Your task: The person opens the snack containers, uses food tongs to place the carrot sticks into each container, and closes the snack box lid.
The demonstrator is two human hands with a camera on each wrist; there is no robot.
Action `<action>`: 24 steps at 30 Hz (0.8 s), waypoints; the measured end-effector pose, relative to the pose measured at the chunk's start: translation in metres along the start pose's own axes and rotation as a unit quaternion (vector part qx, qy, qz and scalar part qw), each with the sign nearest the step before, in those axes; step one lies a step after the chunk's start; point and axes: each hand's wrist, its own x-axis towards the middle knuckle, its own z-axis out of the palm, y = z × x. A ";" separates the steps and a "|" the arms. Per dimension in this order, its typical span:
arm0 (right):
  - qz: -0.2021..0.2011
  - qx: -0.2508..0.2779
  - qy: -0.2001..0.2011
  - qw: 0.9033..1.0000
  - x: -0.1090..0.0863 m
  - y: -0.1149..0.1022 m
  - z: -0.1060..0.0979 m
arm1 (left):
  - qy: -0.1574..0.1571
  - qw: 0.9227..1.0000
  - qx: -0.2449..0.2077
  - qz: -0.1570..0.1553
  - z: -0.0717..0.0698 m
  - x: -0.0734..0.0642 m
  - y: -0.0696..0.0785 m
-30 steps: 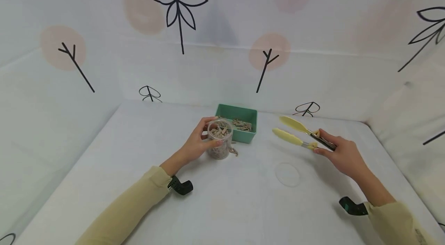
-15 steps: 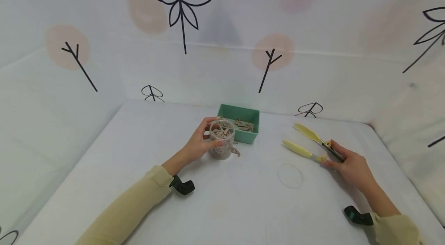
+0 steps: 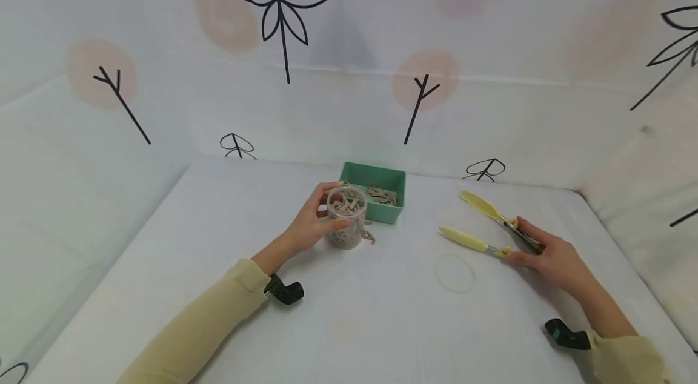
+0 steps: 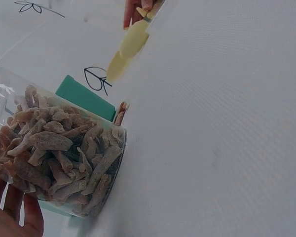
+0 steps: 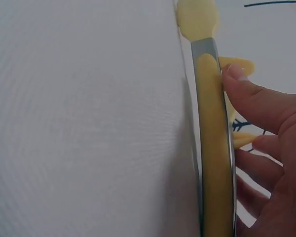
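Observation:
My left hand (image 3: pixel 312 223) grips a clear jar (image 3: pixel 346 228) standing on the table, thumb on the near side and fingers round the far side. Brownish dried strips (image 4: pixel 59 148) fill most of the jar in the left wrist view. Behind it stands a green box (image 3: pixel 385 212) with more of these strips inside. A few loose strips (image 3: pixel 369 237) lie beside the jar. Over on the right, my right hand (image 3: pixel 556 260) holds a pair of yellow-tipped tongs (image 3: pixel 485 206) by the handles, their two arms spread apart. Yellow grip (image 5: pixel 213 148) and thumb show in the right wrist view.
A thin, pale transparent ring (image 3: pixel 454 273) lies on the white table (image 3: pixel 382 323) between the two hands. White cloth (image 3: pixel 338 117) with line drawings rises behind the table and at both sides.
My right hand has moved right and lower with the tongs, mostly in the first half second. My left hand and the jar have stayed in place.

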 end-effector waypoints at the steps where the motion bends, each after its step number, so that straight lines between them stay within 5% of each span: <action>1: -0.001 -0.008 -0.001 1.000 0.000 0.000 -0.002 | -0.001 1.000 0.000 0.001 0.000 0.000 0.000; 4: 0.000 -0.037 0.011 0.999 -0.003 -0.003 -0.005 | -0.004 1.000 -0.001 0.002 0.000 0.001 0.000; 7: 0.008 -0.045 0.077 0.996 -0.007 -0.014 -0.005 | -0.005 1.000 -0.002 -0.002 0.000 0.001 0.001; 10: 0.020 -0.012 0.156 0.988 -0.011 -0.029 -0.001 | -0.004 1.000 -0.003 -0.002 -0.001 0.001 0.000; 13: 0.025 0.032 0.189 0.981 -0.016 -0.044 0.004 | -0.004 1.000 -0.002 0.000 -0.001 0.000 -0.001; 19: -0.006 0.094 0.145 0.985 -0.024 -0.066 0.019 | -0.002 1.000 -0.004 -0.001 -0.001 0.000 -0.002; 24: -0.056 0.120 0.066 0.989 -0.027 -0.078 0.037 | -0.001 1.000 -0.003 0.001 -0.001 -0.001 -0.003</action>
